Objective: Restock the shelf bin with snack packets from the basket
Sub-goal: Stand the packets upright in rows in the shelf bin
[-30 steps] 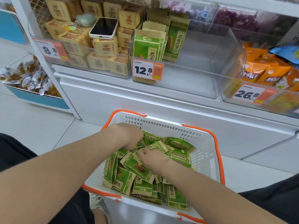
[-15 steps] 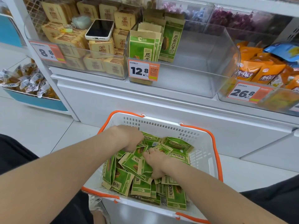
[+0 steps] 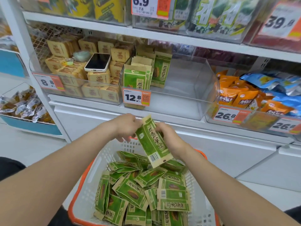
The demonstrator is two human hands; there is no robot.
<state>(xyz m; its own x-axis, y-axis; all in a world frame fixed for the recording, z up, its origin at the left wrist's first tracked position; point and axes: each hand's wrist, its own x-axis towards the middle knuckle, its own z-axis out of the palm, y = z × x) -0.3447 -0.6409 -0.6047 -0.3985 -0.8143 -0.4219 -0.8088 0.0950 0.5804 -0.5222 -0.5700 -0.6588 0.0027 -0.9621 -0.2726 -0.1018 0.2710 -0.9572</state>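
Both hands hold one green-and-tan snack packet (image 3: 152,142) up above the basket, tilted. My left hand (image 3: 127,126) pinches its top left edge; my right hand (image 3: 169,137) grips its right side from behind. Below lies the white basket (image 3: 96,173) with an orange rim, holding several more green packets (image 3: 143,191). The clear shelf bin (image 3: 184,88) tagged 12.8 stands straight ahead. A few green packets (image 3: 143,75) stand upright at its left end; the rest of the bin is bare.
A phone (image 3: 97,62) lies on tan snack boxes (image 3: 71,75) in the bin to the left. Orange and blue bags (image 3: 254,95) fill the bin on the right. A low bin of wrapped sweets (image 3: 24,106) sits at far left. More shelves run above.
Both hands were down among the packets in the basket. They have risen toward the shelf with one packet held between them, and the view has tipped upward.
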